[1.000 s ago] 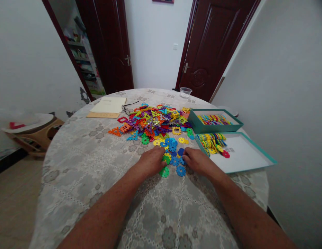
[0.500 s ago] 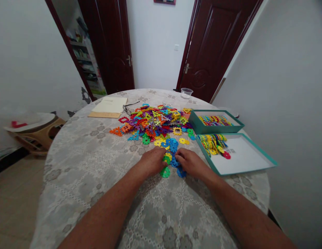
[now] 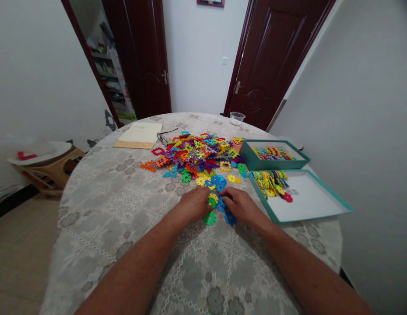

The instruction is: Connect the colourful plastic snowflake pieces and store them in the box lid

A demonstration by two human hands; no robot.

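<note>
My left hand (image 3: 198, 204) rests on the table with its fingers curled around a small group of green and yellow notched plastic discs (image 3: 212, 200). Just below its thumb lies a green notched disc (image 3: 210, 218). Opposite, a short gap away, my right hand (image 3: 239, 204) has its fingertips pressed together over blue notched discs (image 3: 221, 204); what sits in that pinch is too small to make out. Another blue disc (image 3: 229, 218) lies partly under the right hand. Beyond both hands, more blue discs (image 3: 218, 182) and a yellow disc (image 3: 201, 180) lie flat.
A large pile of colourful interlocking plastic pieces (image 3: 197, 153) spreads behind the hands. At right stand a green box (image 3: 256, 162) with rows of pieces and its lid (image 3: 317, 201). Glasses (image 3: 162, 139), paper (image 3: 141, 132) and a clear bowl (image 3: 236, 118) lie farther back.
The whole view has shifted slightly. Both hands keep nearly the same place over the discs, with only small finger movement at the right hand.
</note>
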